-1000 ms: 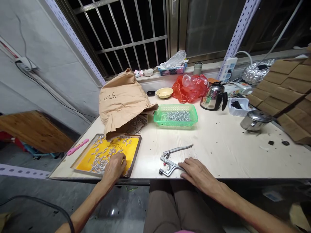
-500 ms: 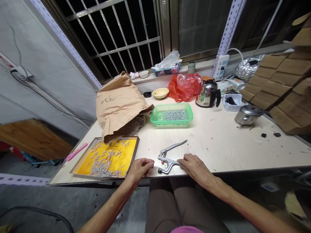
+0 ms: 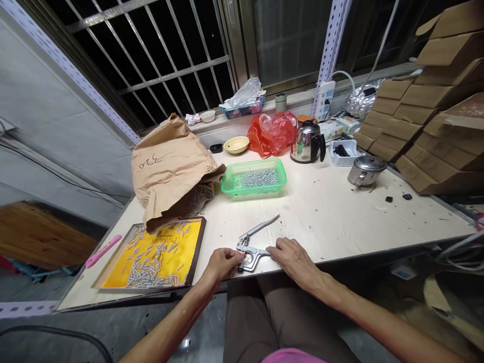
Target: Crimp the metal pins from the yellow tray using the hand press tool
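Grey metal snap pliers (image 3: pixel 252 254) lie at the table's front edge, their upper handle raised apart from the lower one. My right hand (image 3: pixel 295 256) grips the end of the lower handle, palm down. At the jaws, the thumb and fingertips of my left hand (image 3: pixel 224 262) are pinched together beside a small red part. Whatever is in that pinch is too small to make out. To the left, a shallow tray (image 3: pixel 197 252) with a yellow lining holds many small silver metal pieces. Similar pieces lie in a green plastic basket (image 3: pixel 253 190) behind the pliers.
A brown paper bag (image 3: pixel 170 166) slumps behind the tray, its open mouth facing me. A pink-handled tool (image 3: pixel 103 250) lies at far left. Along the back are a yellow bowl (image 3: pixel 236 144), red plastic bag (image 3: pixel 272 136), kettle (image 3: pixel 307 143) and lidded pot (image 3: pixel 366 170). Cardboard boxes (image 3: pixel 423 111) stand at right.
My left hand has moved right to the jaws of the pliers. My right hand stays on the lower handle. The camera view has turned somewhat to the right.
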`<state>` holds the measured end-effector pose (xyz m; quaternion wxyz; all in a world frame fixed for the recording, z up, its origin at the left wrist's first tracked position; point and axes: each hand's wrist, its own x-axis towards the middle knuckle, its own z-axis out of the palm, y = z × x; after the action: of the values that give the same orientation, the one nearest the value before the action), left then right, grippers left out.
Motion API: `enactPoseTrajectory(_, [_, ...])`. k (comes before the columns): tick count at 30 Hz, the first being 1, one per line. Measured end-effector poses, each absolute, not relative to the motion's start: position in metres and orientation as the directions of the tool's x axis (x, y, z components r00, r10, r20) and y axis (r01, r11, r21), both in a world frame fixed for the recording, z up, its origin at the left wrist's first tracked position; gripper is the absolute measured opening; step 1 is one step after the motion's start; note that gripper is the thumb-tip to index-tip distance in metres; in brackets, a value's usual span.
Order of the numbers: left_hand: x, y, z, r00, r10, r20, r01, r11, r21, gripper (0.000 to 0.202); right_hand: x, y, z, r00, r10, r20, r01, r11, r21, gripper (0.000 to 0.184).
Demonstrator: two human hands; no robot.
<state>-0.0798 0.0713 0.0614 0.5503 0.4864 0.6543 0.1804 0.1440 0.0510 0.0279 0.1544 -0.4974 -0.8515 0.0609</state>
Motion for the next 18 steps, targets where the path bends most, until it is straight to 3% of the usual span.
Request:
enactPoseTrajectory(6, [-0.082,0.079,0.061,0.123,0.817,-0.564,0.537,0.423,0.73,0.047,0.143,0.05,0.029,-0.447,0.871,0.202,0.832,0.488,-0.264,0.013])
enactPoseTrajectory(12, [-0.081,0.091,0.064,0.096,0.763,-0.64,0.688,0.413,0.596,0.035,0.143,0.05,0.026,-0.435,0.87,0.233,0.836,0.486,-0.254,0.012])
enactPoseTrajectory(18, [-0.082,0.093,0.067,0.114,0.679,-0.725,0.674,0.484,0.558,0.039,0.142,0.048,0.025,-0.428,0.871,0.239,0.839,0.482,-0.252,0.013])
